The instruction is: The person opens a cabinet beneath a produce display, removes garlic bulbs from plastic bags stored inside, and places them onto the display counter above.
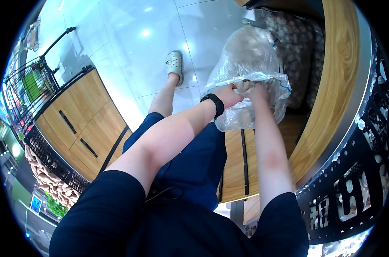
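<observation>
A large clear plastic bag (239,60) lies on the floor side of the wooden cabinet, its mouth towards me. Pale, lumpy pieces (245,85) show at the opening; their kind is unclear. At the left of the mouth, my left hand (231,96), with a black watch on its wrist, has its fingers curled inward; what they grip is not clear. My right hand (260,93) reaches into the mouth beside it. The bag and pieces hide its fingertips.
Mesh sacks of roundish produce (290,55) fill the cabinet recess behind the bag. A curved wooden edge (338,77) and black perforated bin (344,205) stand right. A wooden cabinet (81,124) and a shopping cart (27,90) are left.
</observation>
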The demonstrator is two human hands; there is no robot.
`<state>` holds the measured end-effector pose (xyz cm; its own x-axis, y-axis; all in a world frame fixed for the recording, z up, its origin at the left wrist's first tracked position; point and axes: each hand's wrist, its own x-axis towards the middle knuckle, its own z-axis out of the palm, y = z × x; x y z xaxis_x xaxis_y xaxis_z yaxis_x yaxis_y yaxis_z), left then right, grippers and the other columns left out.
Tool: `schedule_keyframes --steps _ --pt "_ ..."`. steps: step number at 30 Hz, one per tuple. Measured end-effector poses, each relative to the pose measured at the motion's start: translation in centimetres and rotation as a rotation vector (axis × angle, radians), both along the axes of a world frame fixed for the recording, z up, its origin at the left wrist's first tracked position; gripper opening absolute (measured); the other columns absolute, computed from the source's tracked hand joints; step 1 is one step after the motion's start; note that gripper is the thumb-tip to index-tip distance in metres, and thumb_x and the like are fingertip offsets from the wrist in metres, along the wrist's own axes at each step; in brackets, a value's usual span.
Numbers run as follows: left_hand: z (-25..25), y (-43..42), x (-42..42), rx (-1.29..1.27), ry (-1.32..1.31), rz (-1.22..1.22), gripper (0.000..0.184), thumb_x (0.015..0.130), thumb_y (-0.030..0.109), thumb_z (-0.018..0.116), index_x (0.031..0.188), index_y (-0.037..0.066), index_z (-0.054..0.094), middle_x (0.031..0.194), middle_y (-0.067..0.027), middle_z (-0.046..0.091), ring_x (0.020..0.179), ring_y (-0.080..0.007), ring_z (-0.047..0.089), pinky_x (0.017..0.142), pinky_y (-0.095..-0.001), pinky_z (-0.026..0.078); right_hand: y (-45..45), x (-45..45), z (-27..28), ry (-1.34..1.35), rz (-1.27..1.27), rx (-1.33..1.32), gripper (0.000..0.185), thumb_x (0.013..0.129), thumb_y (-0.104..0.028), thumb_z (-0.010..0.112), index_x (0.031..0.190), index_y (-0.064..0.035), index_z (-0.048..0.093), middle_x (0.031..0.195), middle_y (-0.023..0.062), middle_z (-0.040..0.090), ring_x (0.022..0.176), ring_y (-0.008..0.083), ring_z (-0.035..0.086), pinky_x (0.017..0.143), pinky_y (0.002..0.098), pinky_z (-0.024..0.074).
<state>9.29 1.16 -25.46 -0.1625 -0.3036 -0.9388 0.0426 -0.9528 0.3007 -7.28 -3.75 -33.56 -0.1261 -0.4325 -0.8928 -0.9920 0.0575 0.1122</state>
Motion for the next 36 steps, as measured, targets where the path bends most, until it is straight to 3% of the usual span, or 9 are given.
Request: schedule_keyframes --steps 5,11,13,17,18,21,22,32,36 --pt "-0.7 0.5 0.6 -0.095 -0.027 -0.063 0.051 0.076 0.016 0.068 0.121 -0.001 0.050 0.099 -0.0118 0.061 0.087 -0.0185 0.061 0.073 -0.0302 0.052 -0.6 -0.1 1.4 -0.032 0.026 -0.018 0.061 0.060 -0.031 0.084 0.114 -0.0090 0.065 0.121 0.0155 0.062 0.111 0.0338 0.061 0.093 0.0391 0.0497" --pt "-0.2 -1.1 0.1 0.168 0.187 0.437 0.036 0.093 0.026 0.053 0.121 0.004 0.054 0.108 -0.0099 0.061 0.097 -0.0213 0.061 0.081 -0.0328 0.051 -1.8 -1.8 5.2 -0.239 -0.823 0.146 0.060 0.066 -0.032 0.085 0.115 -0.0087 0.060 0.107 0.0082 0.065 0.090 0.0244 0.064 0.072 0.0401 0.0541" --pt "-2.6 -0.6 -0.7 0.138 0.246 0.676 0.034 0.095 0.029 0.053 0.123 0.009 0.054 0.113 -0.0081 0.061 0.102 -0.0214 0.060 0.089 -0.0355 0.047 -2.9 -0.3 9.2 -0.509 -1.025 0.104 0.056 0.073 -0.028 0.081 0.120 -0.0077 0.056 0.104 0.0058 0.063 0.086 0.0171 0.061 0.061 0.0316 0.0507" --pt "-1.6 -2.7 0.1 0.135 0.596 1.035 0.043 0.089 0.051 0.059 0.111 0.014 0.057 0.106 -0.0038 0.062 0.098 -0.0226 0.059 0.091 -0.0372 0.042 -0.1 2.8 11.0 -1.022 -1.232 -0.207 0.058 0.074 -0.027 0.082 0.120 -0.0054 0.056 0.103 0.0057 0.064 0.092 0.0167 0.062 0.075 0.0301 0.0519" --pt "-2.2 -3.0 -0.8 0.050 0.591 1.128 0.049 0.086 0.056 0.059 0.110 0.013 0.058 0.106 -0.0060 0.063 0.099 -0.0264 0.059 0.091 -0.0422 0.045 0.2 4.2 12.2 -1.031 -1.164 -0.281 0.060 0.076 -0.026 0.080 0.124 -0.0030 0.053 0.114 0.0104 0.059 0.106 0.0214 0.058 0.093 0.0332 0.0464" --pt "-3.3 -3.1 -0.4 0.076 0.762 1.133 0.053 0.087 0.056 0.058 0.113 0.011 0.058 0.114 -0.0102 0.062 0.103 -0.0297 0.059 0.093 -0.0484 0.046 2.0 6.8 11.6 -0.891 -0.750 -0.782 0.061 0.076 -0.027 0.080 0.125 -0.0033 0.053 0.135 0.0168 0.043 0.122 0.0281 0.048 0.101 0.0384 0.0406" --pt "-2.9 -3.3 -0.4 0.067 0.896 1.146 0.054 0.088 0.054 0.058 0.118 0.009 0.058 0.120 -0.0127 0.061 0.108 -0.0305 0.058 0.095 -0.0514 0.046 2.0 7.1 12.1 -0.917 -0.791 -0.710 0.067 0.077 -0.028 0.078 0.131 -0.0027 0.048 0.146 0.0206 0.027 0.134 0.0352 0.033 0.110 0.0440 0.0294" --pt "-0.8 -4.2 1.2 0.065 0.817 0.985 0.048 0.101 0.039 0.036 0.125 0.002 0.056 0.121 -0.0129 0.061 0.106 -0.0268 0.061 0.096 -0.0422 0.049 1.8 8.4 12.8 -1.029 -0.682 -0.902 0.060 0.084 -0.029 0.067 0.135 -0.0069 0.045 0.145 0.0218 0.031 0.136 0.0411 0.027 0.111 0.0483 0.0254" --pt "-0.7 -3.7 1.5 0.037 0.725 0.841 0.062 0.094 0.058 0.043 0.130 0.008 0.052 0.128 -0.0138 0.057 0.116 -0.0309 0.056 0.100 -0.0487 0.046 1.3 7.0 12.7 -1.062 -0.582 -0.920 0.046 0.097 -0.035 0.048 0.131 -0.0050 0.051 0.145 0.0223 0.034 0.137 0.0369 0.028 0.111 0.0472 0.0254"
